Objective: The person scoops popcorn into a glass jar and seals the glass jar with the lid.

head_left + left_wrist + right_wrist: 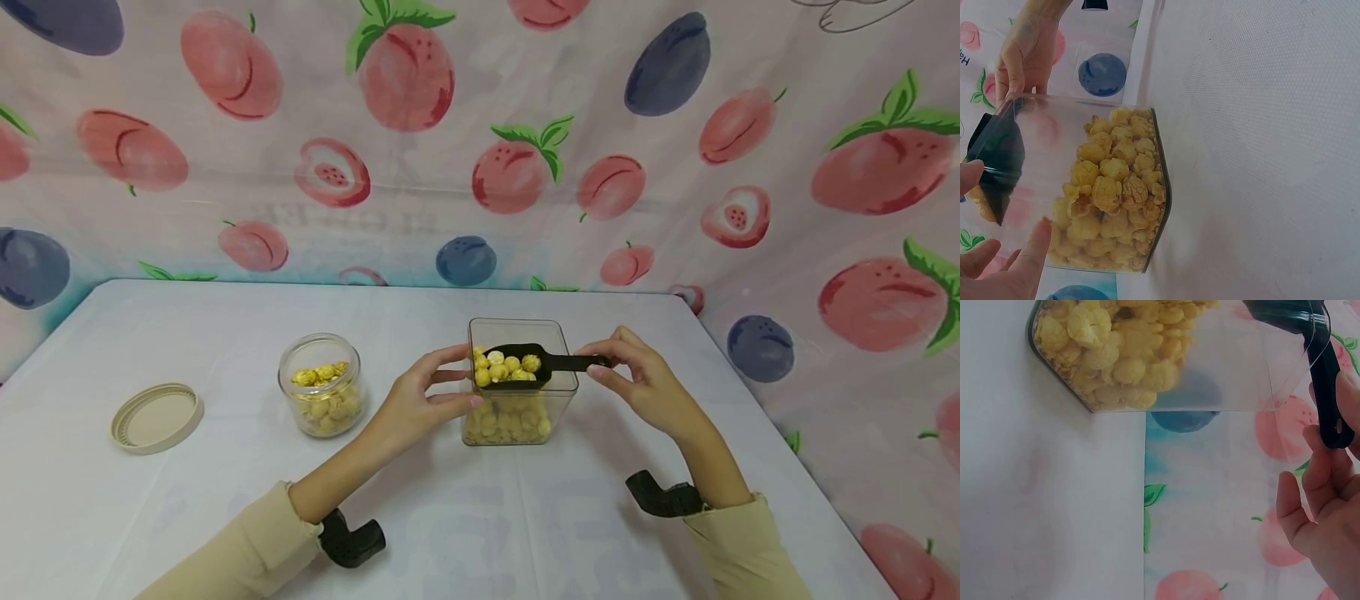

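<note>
While left hand (420,400) fingers grip clear box (522,417), right hand (645,383) pinches scoop (525,364) handle end; popcorn (506,367) light, spills easily, keep level.

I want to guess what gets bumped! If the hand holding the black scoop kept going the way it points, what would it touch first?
Probably the square clear container. The right hand points leftward, holding the black scoop of popcorn over its open top; the left hand waits just beyond, though depth is hard to judge.

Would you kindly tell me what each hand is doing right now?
Left hand: grips the side of the clear square container.
Right hand: pinches the handle of the black scoop, loaded with popcorn.
</note>
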`<state>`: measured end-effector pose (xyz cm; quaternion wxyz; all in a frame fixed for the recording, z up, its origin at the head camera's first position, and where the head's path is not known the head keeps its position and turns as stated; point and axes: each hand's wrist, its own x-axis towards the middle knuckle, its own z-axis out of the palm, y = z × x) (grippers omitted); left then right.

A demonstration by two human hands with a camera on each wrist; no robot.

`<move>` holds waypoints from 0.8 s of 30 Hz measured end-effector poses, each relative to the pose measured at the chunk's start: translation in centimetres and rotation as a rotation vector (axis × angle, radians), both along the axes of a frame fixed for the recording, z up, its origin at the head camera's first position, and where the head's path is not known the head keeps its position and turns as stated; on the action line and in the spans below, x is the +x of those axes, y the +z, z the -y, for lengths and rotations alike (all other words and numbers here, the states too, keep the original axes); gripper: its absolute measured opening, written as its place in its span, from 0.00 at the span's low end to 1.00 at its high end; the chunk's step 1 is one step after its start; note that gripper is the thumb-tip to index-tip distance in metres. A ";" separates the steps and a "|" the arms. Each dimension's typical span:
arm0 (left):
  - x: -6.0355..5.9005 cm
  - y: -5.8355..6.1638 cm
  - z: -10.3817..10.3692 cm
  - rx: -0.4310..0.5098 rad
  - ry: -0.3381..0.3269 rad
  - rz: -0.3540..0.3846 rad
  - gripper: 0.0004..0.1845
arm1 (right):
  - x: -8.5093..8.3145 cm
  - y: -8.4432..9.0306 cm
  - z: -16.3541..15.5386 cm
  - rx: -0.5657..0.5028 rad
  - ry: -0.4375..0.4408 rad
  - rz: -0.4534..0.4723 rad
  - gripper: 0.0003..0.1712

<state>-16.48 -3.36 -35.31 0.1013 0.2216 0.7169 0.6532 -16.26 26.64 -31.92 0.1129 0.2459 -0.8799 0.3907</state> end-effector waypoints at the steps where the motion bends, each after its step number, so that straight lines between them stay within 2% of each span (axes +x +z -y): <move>1: 0.0 0.0 0.0 -0.001 0.001 0.001 0.34 | 0.0 0.0 0.0 -0.011 0.002 0.000 0.12; 14: 0.0 0.0 -0.1 -0.006 0.007 0.022 0.34 | 0.1 0.8 0.1 -0.036 -0.030 0.002 0.12; 24: 0.0 0.0 0.2 -0.048 0.025 0.032 0.34 | 0.1 1.2 0.3 -0.050 -0.037 -0.011 0.13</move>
